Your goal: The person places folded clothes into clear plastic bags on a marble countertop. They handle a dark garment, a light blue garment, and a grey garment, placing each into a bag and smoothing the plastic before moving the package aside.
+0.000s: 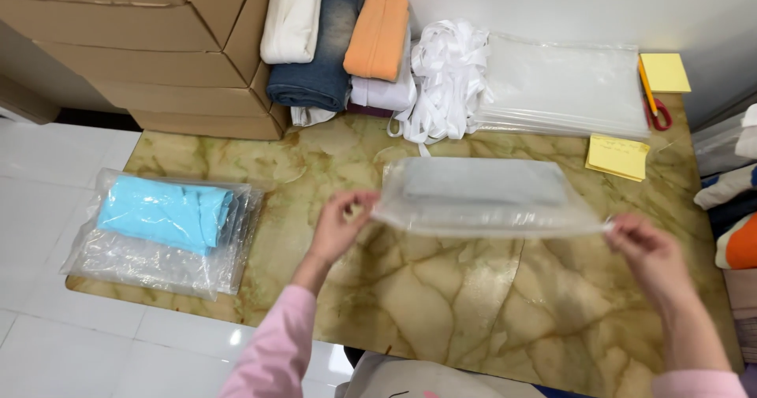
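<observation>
1. From the head view, the person stood at a marble-patterned table (pixel 441 303) of green and tan, both arms in pink sleeves reaching over it.
2. The left hand (pixel 341 226) had its fingers pinched shut on the left end of a clear plastic bag (pixel 481 197), gripping the near edge.
3. The right hand (pixel 643 244) pinched the bag's right end in the same way, fingertips closed on the corner of the near edge.
4. The bag was stretched between the two hands above the middle of the table, its far side resting on or just over the surface; I could not tell which. Inside it lay a folded grey cloth (pixel 477 181), flat and filling most of the bag.
5. At the table's left end sat a pile of filled bags (pixel 158 244), the top one holding a folded light blue cloth (pixel 165 213).
6. Along the back edge stood folded fabrics (pixel 331 43) in cream, denim blue, orange and white, beside a heap of white ribbon (pixel 445 75).
7. Right of the ribbon lay a stack of empty clear bags (pixel 560 87), then yellow sticky notes (pixel 617 156), with scissors (pixel 658 114) near the wall.
8. Cardboard boxes (pixel 150 43) stood stacked at the far left.
</observation>
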